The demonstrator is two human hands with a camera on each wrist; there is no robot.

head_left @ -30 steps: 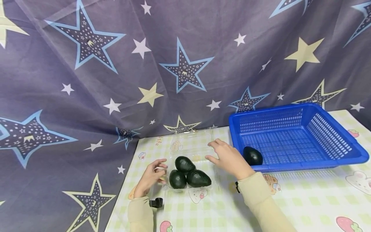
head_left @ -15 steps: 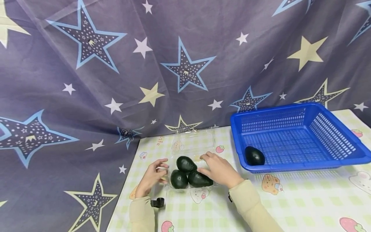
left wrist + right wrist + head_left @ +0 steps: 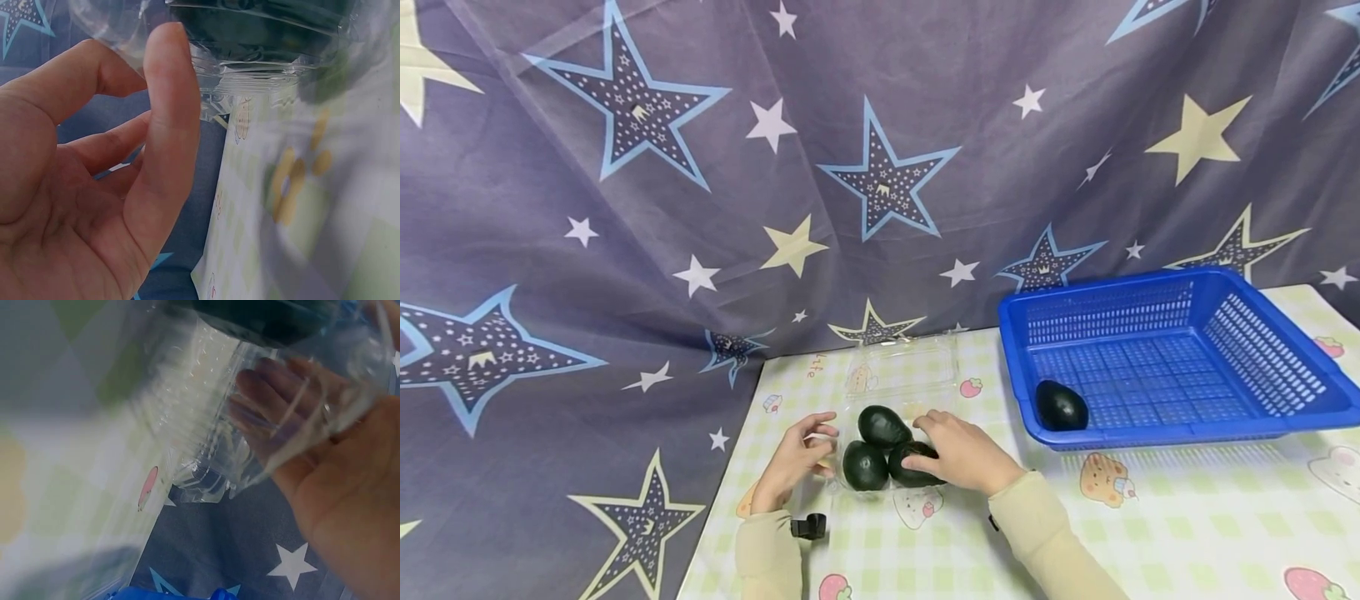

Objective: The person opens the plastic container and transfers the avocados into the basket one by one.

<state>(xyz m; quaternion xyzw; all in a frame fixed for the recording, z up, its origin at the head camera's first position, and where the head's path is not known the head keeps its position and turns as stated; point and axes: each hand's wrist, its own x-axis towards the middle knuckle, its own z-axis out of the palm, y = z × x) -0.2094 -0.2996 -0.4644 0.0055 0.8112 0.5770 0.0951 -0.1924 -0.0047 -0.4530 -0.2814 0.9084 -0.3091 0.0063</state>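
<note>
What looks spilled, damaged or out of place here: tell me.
Nothing stands out. Three avocados sit together in the clear container, its lid open behind them, and one more avocado rests in the near left corner of the blue basket. No spill or damage shows.

Matt cloth (image 3: 970, 208) is hung behind the smooth plastic basket (image 3: 1150, 433); left of the basket, glossy avocados (image 3: 883, 426) are held in a shiny, clear plastic box (image 3: 902, 367).

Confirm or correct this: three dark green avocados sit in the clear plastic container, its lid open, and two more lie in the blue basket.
The basket count is wrong. The head view shows just one avocado in the blue basket, not two. The rest of your statement stands.
</note>
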